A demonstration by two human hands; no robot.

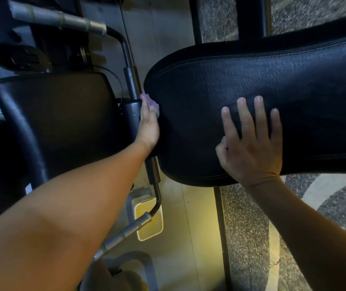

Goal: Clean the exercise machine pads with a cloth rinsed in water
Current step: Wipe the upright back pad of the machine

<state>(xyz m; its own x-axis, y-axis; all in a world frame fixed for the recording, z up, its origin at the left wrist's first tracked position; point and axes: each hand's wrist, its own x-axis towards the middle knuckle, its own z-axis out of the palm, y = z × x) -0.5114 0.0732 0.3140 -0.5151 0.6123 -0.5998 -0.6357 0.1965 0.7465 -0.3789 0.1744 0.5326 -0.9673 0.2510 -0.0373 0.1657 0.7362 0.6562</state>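
1. Left hand (149, 122) is squeezed into the narrow gap between the big black pad (272, 80) and a dark upright post (133, 114). It pushes a wadded purple cloth (150, 101) against the pad's rounded end. The thumb and fingers look pinched round the wad, but most of the fingers are hidden.
2. Right hand (251, 143) is flat on top of the same pad with its fingers spread and nothing in it. I'd guess it's just bracing the pad.
3. Biggest risk imo is that gap. It's tight, so a quick swipe could scrape knuckles on the post or snag the cloth on the thin cable beside it.
4. Only a small bit of cloth pokes out past the fingertips. If it bunches up more, bare skin ends up wiping the pad and that side gets missed.
5. If the pad swivels when pushed from the side, the right hand's brace is all that stops it. Can't tell whether it's locked.
6. A pale tub (149, 219) sits on the floor right below, with a knurled metal handle (130, 227) crossing over it. Dropping the cloth probably lands it on the floor or in the tub, so rinse it again.
7. The pad looks like grained black vinyl with stitched seams along the edges, and its surface has a slight sheen. Can't tell wet from dry in this light.
8. A second squarer pad (58, 114) sits left of the post, with nothing touching it.
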